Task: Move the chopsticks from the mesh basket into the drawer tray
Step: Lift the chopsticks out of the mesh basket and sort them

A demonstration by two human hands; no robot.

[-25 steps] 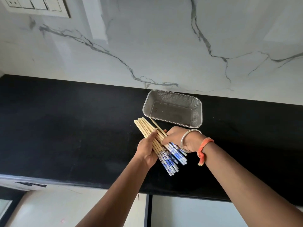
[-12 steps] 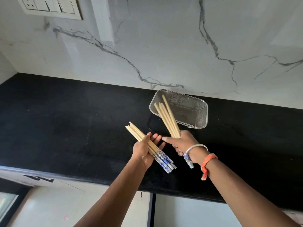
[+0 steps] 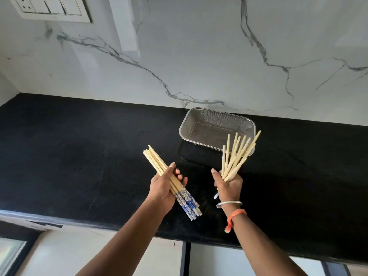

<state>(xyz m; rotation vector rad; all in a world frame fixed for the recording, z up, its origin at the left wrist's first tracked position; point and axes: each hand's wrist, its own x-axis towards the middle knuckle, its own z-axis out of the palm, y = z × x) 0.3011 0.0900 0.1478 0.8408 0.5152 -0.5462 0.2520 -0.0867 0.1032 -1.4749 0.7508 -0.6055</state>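
Fanning loosely above the clenched right hand (image 3: pixel 229 186), pale wooden chopsticks (image 3: pixel 236 156) could slip; left hand (image 3: pixel 164 189) grips another bundle (image 3: pixel 159 168).

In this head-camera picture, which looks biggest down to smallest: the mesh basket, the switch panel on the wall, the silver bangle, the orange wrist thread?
1. Mesh basket
2. Switch panel, though the frame's edge cuts it off, so its full size is unsure
3. Silver bangle and orange wrist thread: they look alike, so no ranking.
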